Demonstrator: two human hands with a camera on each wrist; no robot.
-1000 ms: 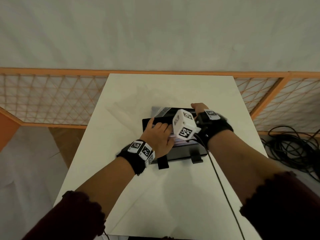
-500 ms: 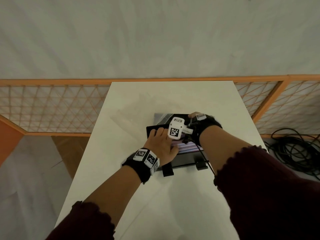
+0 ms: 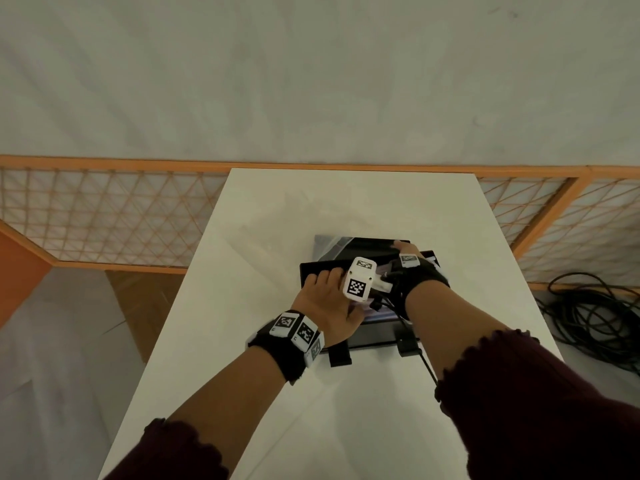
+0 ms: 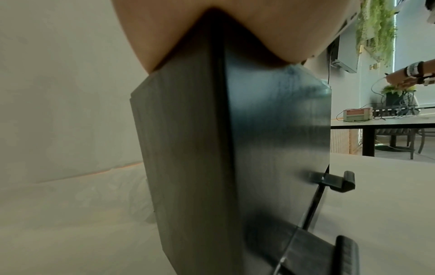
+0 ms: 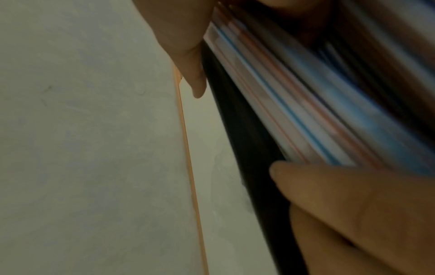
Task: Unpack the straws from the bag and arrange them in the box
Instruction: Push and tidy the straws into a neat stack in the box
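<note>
A black box [image 3: 372, 336] lies on the white table [image 3: 346, 410], with two latches on its near wall. My left hand [image 3: 327, 301] grips the box's left wall [image 4: 188, 148], fingers over the rim and palm straddling the corner. My right hand [image 3: 403, 252] reaches down into the box and holds a bundle of white straws with blue and red stripes [image 5: 282, 96]. The thumb [image 5: 190, 61] lies by the black wall [image 5: 237, 134], and the fingers [image 5: 329, 201] sit under the bundle. Striped straws [image 3: 375, 313] show between my wrists. A clear bag [image 3: 329, 242] lies at the box's far left corner.
Crumpled clear plastic [image 3: 277, 220] lies on the table behind and left of the box. An orange lattice fence [image 3: 104, 220] runs past the far edge. Black cables [image 3: 588, 317] are coiled on the floor to the right. In the left wrist view another table [image 4: 376, 122] with gear stands beyond.
My right hand has sunk deeper into the box with the straws, toward its back wall. The left hand has stayed on the box's left side.
</note>
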